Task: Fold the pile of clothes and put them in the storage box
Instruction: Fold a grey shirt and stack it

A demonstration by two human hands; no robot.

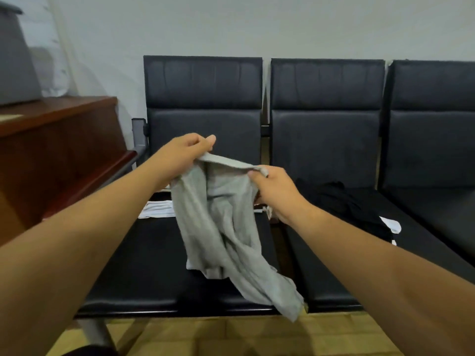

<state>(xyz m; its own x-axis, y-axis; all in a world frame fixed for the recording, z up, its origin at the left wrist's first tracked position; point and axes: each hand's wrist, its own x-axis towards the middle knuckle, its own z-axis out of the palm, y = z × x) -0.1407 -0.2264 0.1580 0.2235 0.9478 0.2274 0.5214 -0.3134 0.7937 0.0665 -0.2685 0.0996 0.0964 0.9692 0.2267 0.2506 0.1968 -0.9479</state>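
A light grey garment (226, 227) hangs in the air over the left seat of a black bench (144, 286). My left hand (185, 152) pinches its top edge at the left, and my right hand (275, 191) grips the same edge at the right. The cloth droops in loose folds, its lower end trailing past the seat's front edge. A white folded cloth (158, 209) lies on the left seat behind the grey garment. A pile of black clothes (341, 201) with a white piece (392, 223) sits on the middle seat. A grey fabric box (15, 62) stands on the wooden cabinet at the far left.
The bench has three black padded seats with backrests against a pale wall. A brown wooden cabinet (56, 150) stands close on the left. Yellowish tiled floor (231, 337) lies below the seat edge. The right seat (437, 217) holds nothing visible.
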